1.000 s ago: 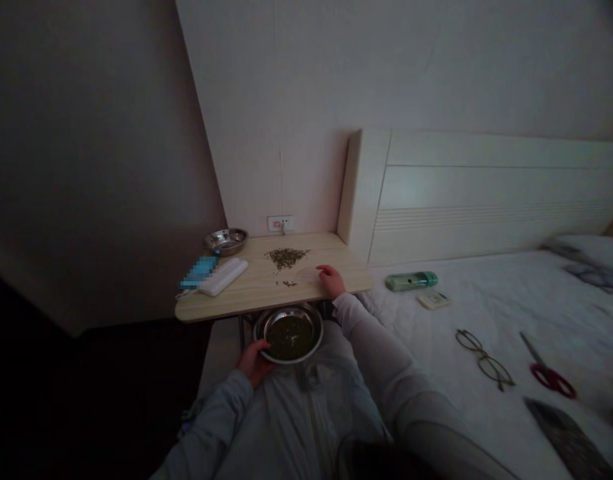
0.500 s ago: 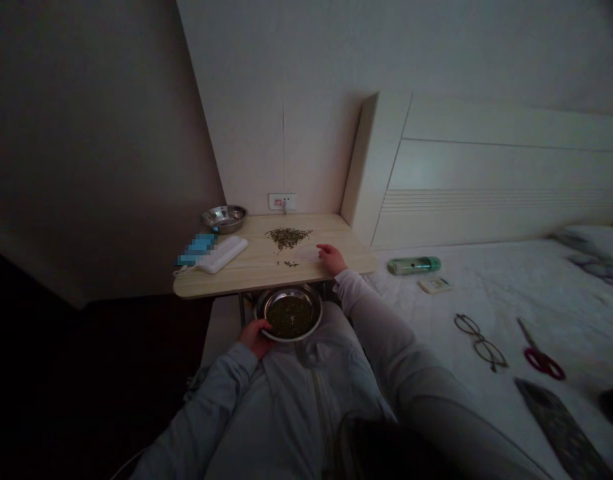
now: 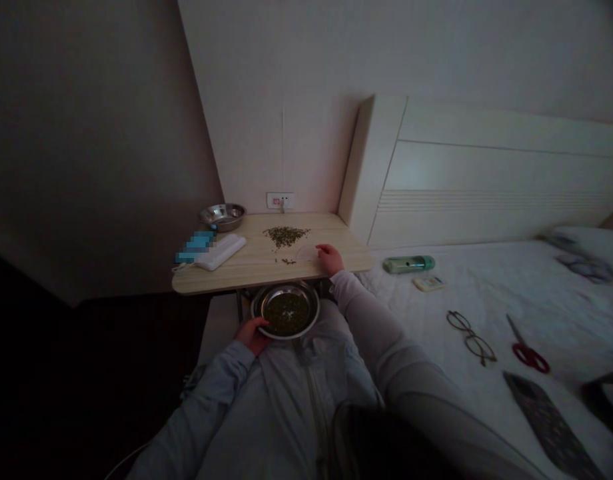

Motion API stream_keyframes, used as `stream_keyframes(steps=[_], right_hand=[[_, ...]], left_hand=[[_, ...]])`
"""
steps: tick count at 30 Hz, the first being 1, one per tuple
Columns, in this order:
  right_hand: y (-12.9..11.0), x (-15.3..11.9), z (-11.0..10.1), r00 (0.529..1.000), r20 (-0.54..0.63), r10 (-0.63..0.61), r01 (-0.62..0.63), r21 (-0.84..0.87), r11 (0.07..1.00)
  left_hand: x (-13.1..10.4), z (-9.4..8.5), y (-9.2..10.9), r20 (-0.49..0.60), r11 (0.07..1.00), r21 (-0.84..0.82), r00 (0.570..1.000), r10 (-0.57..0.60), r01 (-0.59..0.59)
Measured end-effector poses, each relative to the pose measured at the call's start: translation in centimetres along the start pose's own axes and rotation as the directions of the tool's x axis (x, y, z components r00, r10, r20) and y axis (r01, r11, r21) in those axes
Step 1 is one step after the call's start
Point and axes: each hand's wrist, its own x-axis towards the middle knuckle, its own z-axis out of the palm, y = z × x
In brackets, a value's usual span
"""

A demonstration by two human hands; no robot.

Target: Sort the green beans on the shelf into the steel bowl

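Observation:
My left hand is closed on the near-left rim of a steel bowl, which sits at my lap just below the table's front edge. Small dark greenish grains cover the bowl's bottom, with a few pale ones in the middle. On the table, my right hand pinches the edge of a thin, clear, round-edged plastic piece. Beyond that piece lies a pile of similar grains. A few loose grains are scattered to its left.
The small wooden table carries a second steel bowl, a white power strip and a blurred-out blue item. On the bed at right lie a green bottle, glasses, red-handled scissors and a dark patterned slab.
The view has shifted slightly, so things on the bed appear a little further left. Both hands keep their places at the bowl and the plastic piece.

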Motion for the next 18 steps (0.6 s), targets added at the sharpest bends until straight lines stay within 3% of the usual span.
stream_keyframes(steps=[18], right_hand=[[-0.18, -0.08, 0.07, 0.997, 0.075, 0.020, -0.025, 0.060, 0.998]], left_hand=[[-0.41, 0.24, 0.09, 0.012, 1.000, 0.018, 1.000, 0.004, -0.004]])
